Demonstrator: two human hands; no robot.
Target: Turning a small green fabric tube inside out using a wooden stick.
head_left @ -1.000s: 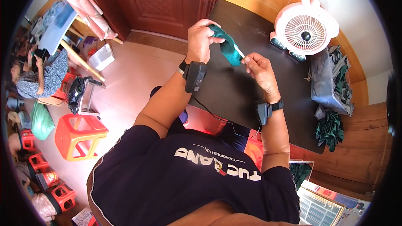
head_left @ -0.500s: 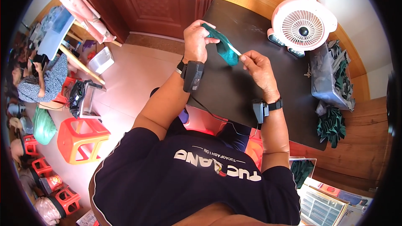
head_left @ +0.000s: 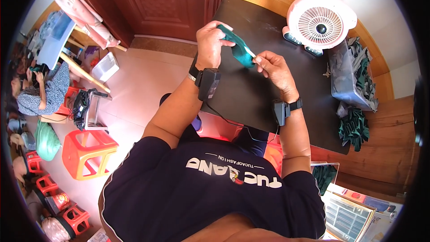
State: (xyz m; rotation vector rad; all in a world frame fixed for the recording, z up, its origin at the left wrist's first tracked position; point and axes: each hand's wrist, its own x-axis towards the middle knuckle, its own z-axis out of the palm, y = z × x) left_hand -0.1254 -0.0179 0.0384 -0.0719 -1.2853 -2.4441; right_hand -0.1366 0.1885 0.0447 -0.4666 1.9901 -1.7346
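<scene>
Over the dark table, my left hand [head_left: 209, 45] is closed on the upper end of a narrow dark green fabric piece [head_left: 242, 56]. The fabric hangs in a curve between my two hands. My right hand [head_left: 274, 68] pinches a thin white stick-like thing [head_left: 249, 52] at its lower end, close against the fabric's lower right edge. Whether this white thing lies inside the fabric or only along it I cannot tell. Each of my wrists wears a dark strapped device, and a thin cable runs between them.
A pink fan [head_left: 321, 24] stands at the table's [head_left: 251, 103] far right. Beside it is a clear bin [head_left: 341, 78] of grey and green fabric pieces, with a green bundle [head_left: 354, 130] nearer me. A red stool [head_left: 87, 152] stands left. Another person [head_left: 42, 87] sits at far left.
My right hand has shifted slightly up and left, nearer the fabric, and less of the white thing's end shows. My left hand keeps its hold. The whole view has shifted a little.
</scene>
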